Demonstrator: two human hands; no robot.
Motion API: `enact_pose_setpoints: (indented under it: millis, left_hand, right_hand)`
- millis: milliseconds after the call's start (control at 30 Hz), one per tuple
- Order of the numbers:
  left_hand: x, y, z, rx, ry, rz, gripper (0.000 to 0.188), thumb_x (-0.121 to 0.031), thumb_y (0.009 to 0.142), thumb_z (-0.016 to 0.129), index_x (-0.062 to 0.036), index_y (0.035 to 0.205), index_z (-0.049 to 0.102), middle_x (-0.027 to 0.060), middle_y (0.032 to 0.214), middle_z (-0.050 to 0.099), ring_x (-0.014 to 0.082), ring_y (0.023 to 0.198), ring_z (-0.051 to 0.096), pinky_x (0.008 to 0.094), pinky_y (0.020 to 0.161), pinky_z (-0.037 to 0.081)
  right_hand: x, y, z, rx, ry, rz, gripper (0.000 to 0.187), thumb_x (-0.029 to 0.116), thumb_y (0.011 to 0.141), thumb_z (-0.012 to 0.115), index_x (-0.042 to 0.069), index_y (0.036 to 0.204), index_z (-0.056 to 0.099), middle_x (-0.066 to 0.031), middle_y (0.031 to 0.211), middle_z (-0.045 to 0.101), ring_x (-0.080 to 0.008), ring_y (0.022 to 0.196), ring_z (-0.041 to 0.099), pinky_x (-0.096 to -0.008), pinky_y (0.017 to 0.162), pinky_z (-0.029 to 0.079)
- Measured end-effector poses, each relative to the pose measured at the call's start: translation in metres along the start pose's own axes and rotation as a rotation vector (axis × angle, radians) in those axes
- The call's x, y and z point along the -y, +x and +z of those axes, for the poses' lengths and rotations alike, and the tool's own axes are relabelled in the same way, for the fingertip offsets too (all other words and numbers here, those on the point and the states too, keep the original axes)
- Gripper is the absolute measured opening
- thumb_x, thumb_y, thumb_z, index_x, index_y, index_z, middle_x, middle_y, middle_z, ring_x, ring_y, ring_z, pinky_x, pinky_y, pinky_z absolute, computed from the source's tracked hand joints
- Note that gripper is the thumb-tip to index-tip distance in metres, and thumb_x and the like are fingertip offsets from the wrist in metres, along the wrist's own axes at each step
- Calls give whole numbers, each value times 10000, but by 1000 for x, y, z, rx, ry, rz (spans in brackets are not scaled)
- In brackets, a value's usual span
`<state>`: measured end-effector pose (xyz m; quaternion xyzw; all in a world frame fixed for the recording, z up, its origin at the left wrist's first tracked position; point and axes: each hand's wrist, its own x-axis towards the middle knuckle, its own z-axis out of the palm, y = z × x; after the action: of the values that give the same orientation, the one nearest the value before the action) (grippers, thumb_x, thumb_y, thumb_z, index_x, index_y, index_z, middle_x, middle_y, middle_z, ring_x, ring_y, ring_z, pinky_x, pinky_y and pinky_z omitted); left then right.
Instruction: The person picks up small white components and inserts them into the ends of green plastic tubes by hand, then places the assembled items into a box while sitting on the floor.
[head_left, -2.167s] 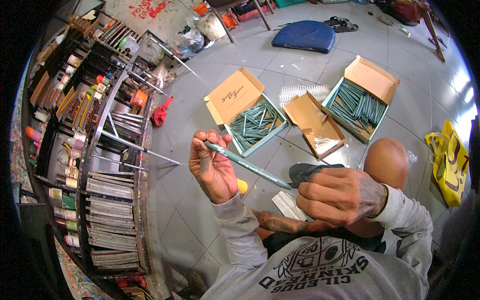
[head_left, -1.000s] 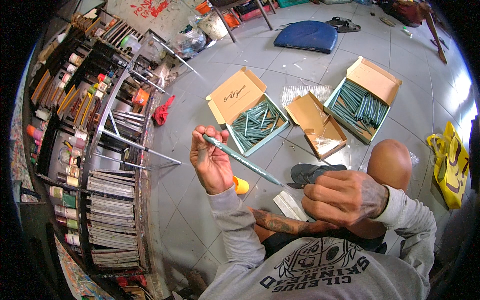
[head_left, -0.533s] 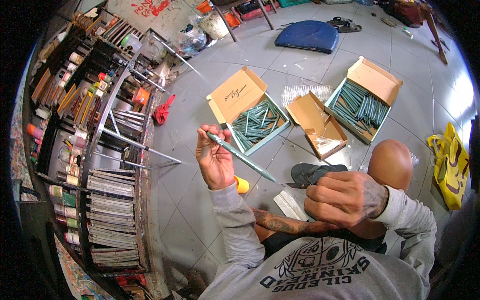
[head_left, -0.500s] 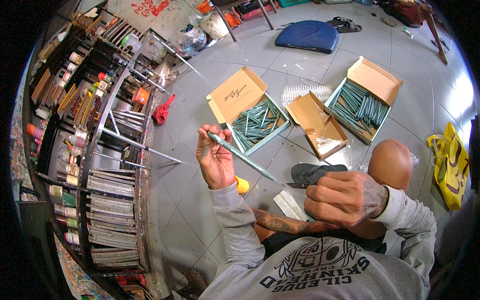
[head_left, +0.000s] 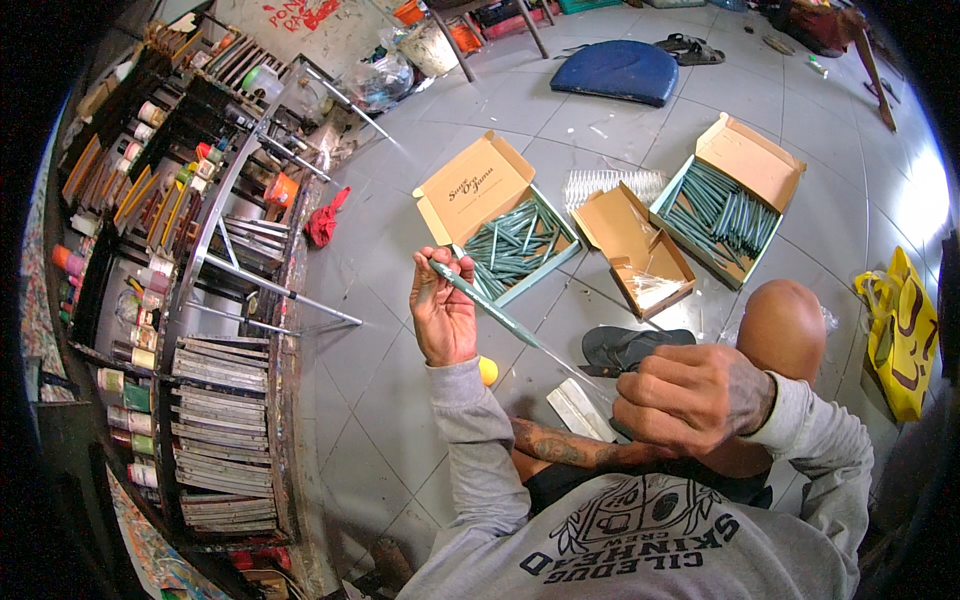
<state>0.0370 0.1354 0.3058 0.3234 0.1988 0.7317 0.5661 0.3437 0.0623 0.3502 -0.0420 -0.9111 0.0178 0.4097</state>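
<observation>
As you sit on the tiled floor, looking down at your own hands, this is how things stand:

Left hand: your left hand (head_left: 445, 315) is raised palm-up, fingers curled, with thumb and fingertips pinching the far tip of a long thin green rod (head_left: 487, 300).

Right hand: your right hand (head_left: 690, 395) is closed in a loose fist near your chest; the rod's near end runs toward it, but you cannot tell whether it grips the rod.

Rod: it slants in the air from upper left to lower right between both hands, above the floor.

Left box: an open cardboard box (head_left: 520, 245) of similar green rods lies just beyond your left hand.

Middle box: a smaller open cardboard box (head_left: 630, 245) sits beside it.

Right box: a second rod-filled box (head_left: 720, 205) lies farther right.

Floor nearby: a dark sandal (head_left: 625, 345) lies under the rod; a yellow bag (head_left: 905, 330) lies at far right.

Left side: a metal rack (head_left: 190, 300) holds bottles and stacked strips.
</observation>
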Motion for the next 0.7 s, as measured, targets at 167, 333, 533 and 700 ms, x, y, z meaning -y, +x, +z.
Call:
enact_pose_setpoints:
  millis: [167,333,533,700]
  left_hand:
    - [1,28,-51,-82,24,87,251,-218,958,677,-83,1154,598,32,1041,620,143,931,607,345,969,524]
    - [24,76,-133,-221,324,154,387,-232,954,695,-15,1251,576,79,1159,639,164,1014,628,333,922,551]
    - [97,140,-278,-572,524,141,188,-236,967,679,-49,967,692,43,872,664,123,762,629,255,697,552]
    - [180,166,-407,-932,452,-98,272,-292,1027,563,-27,965,562,60,777,635,120,635,618,235,583,567]
  right_hand:
    - [6,0,-12,33,53,-11,261,138,745,657,-21,946,609,-148,903,618,-200,650,596,-298,524,474]
    - [27,-23,-31,-240,-409,544,248,129,698,657,9,911,618,-86,753,538,-217,685,576,-310,559,476]
    - [-31,-125,-117,-487,-59,1190,87,110,954,563,28,931,579,-44,786,569,-121,680,550,-274,621,461]
    - [-53,-315,-85,-492,142,1507,148,169,975,557,30,933,583,-44,799,596,-116,690,594,-255,609,494]
